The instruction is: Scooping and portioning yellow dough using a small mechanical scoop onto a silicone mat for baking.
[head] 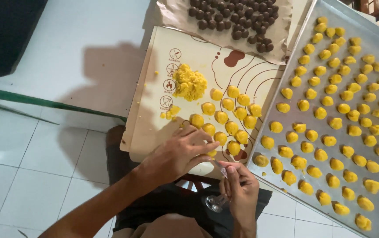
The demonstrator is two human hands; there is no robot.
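Observation:
My left hand rests at the near edge of a beige baking mat, its fingers curled around a yellow dough ball. My right hand sits just below it, pinching a small shiny metal tool whose tip points up toward the left fingers. Several yellow dough balls lie in a cluster on the mat just beyond my left hand. A lump of loose yellow dough sits farther back on the mat.
A metal baking tray at the right holds several rows of shaped yellow pieces. Brown paper at the back carries several dark chocolate balls. White floor tiles lie to the left.

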